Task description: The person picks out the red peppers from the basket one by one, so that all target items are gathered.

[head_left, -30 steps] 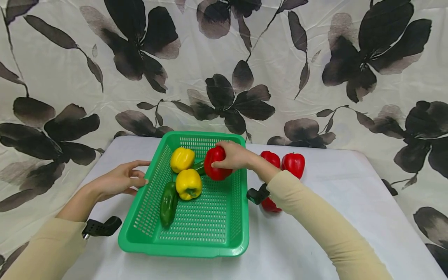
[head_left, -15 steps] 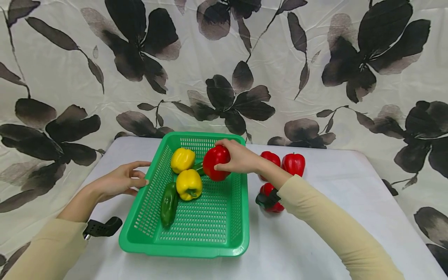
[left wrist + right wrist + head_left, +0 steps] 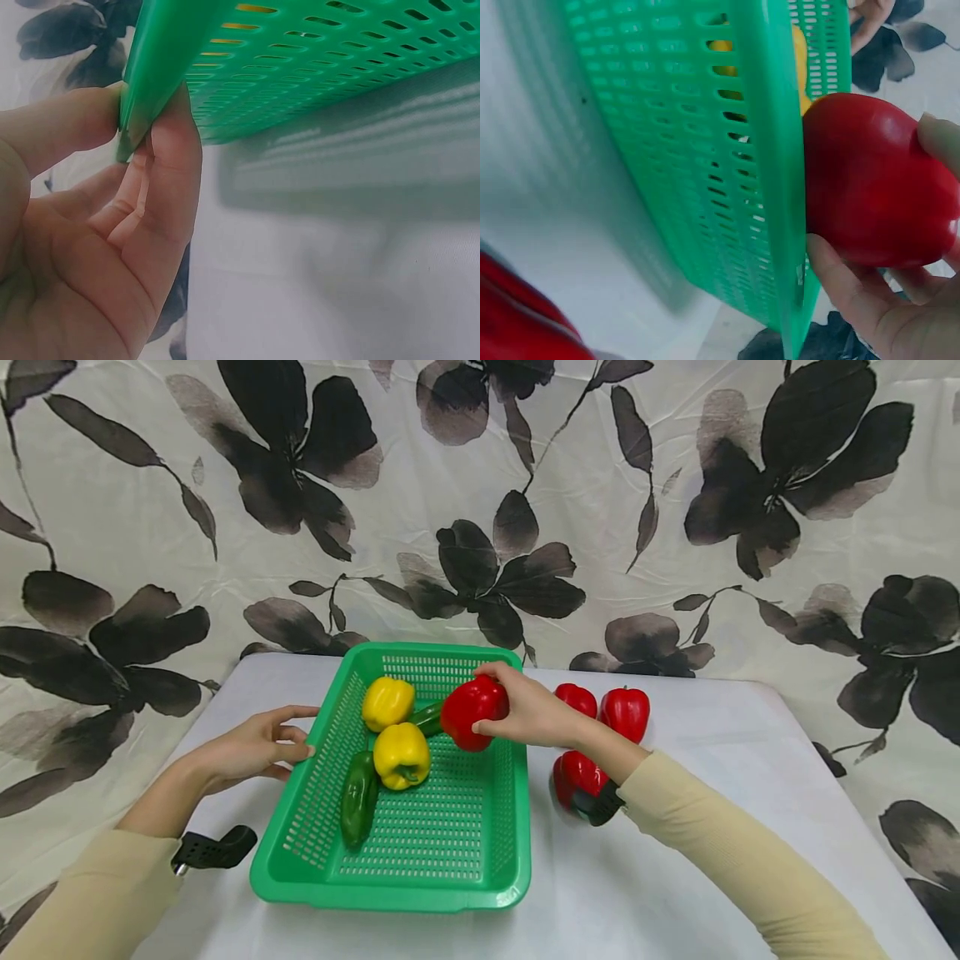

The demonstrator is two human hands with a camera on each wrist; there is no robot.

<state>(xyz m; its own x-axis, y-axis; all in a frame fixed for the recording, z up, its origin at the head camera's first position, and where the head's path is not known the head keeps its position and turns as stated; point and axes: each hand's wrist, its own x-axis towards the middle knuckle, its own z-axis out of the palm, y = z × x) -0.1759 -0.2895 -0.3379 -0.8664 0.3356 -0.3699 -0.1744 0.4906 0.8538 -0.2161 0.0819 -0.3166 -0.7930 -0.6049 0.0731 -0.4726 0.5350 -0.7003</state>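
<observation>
My right hand (image 3: 528,706) grips a red bell pepper (image 3: 474,713) over the back right part of a green plastic basket (image 3: 390,896). In the right wrist view the held pepper (image 3: 877,180) overlaps the basket's rim, with fingers and thumb around it. My left hand (image 3: 255,747) pinches the basket's left rim; the left wrist view shows the thumb on one side of the rim (image 3: 154,75) and fingers on the other. Inside the basket lie two yellow bell peppers (image 3: 402,756) and two dark green, elongated vegetables (image 3: 360,799), one partly hidden behind the red pepper.
Three more red bell peppers (image 3: 626,713) stand on the white table (image 3: 712,760) right of the basket, the nearest (image 3: 576,777) partly covered by the black right wrist camera (image 3: 600,804). A floral cloth (image 3: 450,485) hangs behind the table.
My right hand first shifts slightly, then moves a little right with the red pepper, tilting it and uncovering more of the green vegetable behind. The left hand stays on the rim.
</observation>
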